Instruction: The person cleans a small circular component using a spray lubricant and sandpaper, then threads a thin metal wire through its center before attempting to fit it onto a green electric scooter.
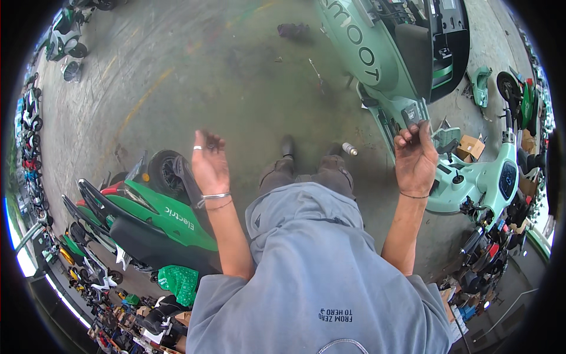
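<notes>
Both of my hands are raised in front of me, palms turned up. My left hand (210, 165), with a ring and a metal bracelet, has its thumb apart from half-curled fingers; nothing shows in it. On the right, my right hand (416, 162) has loosely bent fingers and a bare palm. Its fingertips overlap a small dark-grey part (411, 114) on the pale green scooter (377, 59); whether they touch it I cannot tell. The scooter's upper bodywork stands open, with dark inner parts showing. Its handlebar and dashboard (507, 175) lie to the right.
A bright green scooter (168, 215) stands close on my left. On the floor ahead lie a screwdriver-like tool (317, 72), a dark cloth-like bundle (293, 30) and a small bottle or can (350, 148). A cardboard box (470, 147) sits beside the handlebar.
</notes>
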A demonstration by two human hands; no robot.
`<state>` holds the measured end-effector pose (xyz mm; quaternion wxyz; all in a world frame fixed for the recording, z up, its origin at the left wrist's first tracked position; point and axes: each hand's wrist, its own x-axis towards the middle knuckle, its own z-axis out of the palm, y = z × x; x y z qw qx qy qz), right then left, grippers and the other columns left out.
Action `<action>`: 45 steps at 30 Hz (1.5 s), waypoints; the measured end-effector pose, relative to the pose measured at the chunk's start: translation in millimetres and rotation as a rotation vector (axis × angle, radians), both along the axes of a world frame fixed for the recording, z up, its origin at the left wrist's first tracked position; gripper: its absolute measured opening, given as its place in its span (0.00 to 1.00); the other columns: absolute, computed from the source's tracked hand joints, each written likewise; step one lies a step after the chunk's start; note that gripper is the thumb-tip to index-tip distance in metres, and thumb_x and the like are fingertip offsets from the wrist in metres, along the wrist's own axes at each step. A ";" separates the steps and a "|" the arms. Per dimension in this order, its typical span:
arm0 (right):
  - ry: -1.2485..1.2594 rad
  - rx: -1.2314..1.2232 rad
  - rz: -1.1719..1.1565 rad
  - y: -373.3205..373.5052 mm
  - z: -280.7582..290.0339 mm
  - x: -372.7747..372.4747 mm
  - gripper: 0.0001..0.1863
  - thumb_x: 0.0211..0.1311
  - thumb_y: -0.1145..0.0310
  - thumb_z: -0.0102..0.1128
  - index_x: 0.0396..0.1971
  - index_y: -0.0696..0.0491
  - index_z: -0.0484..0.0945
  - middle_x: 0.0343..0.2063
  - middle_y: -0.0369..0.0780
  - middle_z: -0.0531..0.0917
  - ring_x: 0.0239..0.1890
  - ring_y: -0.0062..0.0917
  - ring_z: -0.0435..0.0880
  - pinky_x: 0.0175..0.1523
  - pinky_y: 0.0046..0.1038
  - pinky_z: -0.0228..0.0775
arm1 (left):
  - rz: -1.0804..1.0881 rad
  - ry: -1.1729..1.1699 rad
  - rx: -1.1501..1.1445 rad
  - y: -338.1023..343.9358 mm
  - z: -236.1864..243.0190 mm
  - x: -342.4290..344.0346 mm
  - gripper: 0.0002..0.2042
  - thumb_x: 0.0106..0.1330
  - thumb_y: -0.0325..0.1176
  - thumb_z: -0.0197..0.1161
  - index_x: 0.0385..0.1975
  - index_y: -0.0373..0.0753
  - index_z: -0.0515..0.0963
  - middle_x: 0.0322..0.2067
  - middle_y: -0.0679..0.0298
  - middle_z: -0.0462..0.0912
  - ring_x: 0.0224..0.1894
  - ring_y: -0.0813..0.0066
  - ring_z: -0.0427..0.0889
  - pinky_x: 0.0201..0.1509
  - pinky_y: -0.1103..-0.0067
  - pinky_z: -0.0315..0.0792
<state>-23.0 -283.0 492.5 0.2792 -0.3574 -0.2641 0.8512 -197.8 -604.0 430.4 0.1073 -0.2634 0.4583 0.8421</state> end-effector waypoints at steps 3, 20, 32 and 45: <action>-0.174 0.040 -0.016 -14.1 -25.3 -30.9 0.13 0.67 0.61 0.55 0.39 0.56 0.74 0.29 0.36 0.76 0.32 0.21 0.73 0.37 0.24 0.67 | -0.141 -0.098 -0.028 17.9 -78.0 -13.9 0.13 0.67 0.31 0.57 0.46 0.28 0.71 0.37 0.60 0.75 0.41 0.70 0.75 0.50 0.76 0.70; -0.854 0.653 0.539 -12.0 -738.7 -159.8 0.14 0.67 0.65 0.48 0.40 0.60 0.79 0.32 0.48 0.82 0.34 0.34 0.81 0.41 0.32 0.71 | -0.911 0.044 -0.901 173.5 -682.9 -28.0 0.19 0.61 0.25 0.61 0.53 0.35 0.73 0.44 0.56 0.82 0.42 0.71 0.83 0.42 0.79 0.77; -0.599 1.748 0.923 29.7 -980.8 -230.0 0.09 0.55 0.74 0.56 0.35 0.61 0.79 0.33 0.48 0.79 0.39 0.41 0.80 0.45 0.38 0.74 | -0.576 0.557 -1.086 193.4 -924.6 -50.4 0.20 0.54 0.29 0.70 0.49 0.43 0.77 0.39 0.67 0.85 0.39 0.76 0.82 0.36 0.80 0.72; -0.624 1.940 0.990 29.2 -984.9 -239.3 0.07 0.49 0.76 0.53 0.27 0.60 0.79 0.30 0.49 0.80 0.38 0.41 0.81 0.44 0.38 0.75 | -0.635 0.537 -1.093 204.4 -931.1 -50.7 0.20 0.55 0.32 0.69 0.49 0.44 0.77 0.36 0.66 0.84 0.38 0.72 0.81 0.43 0.75 0.76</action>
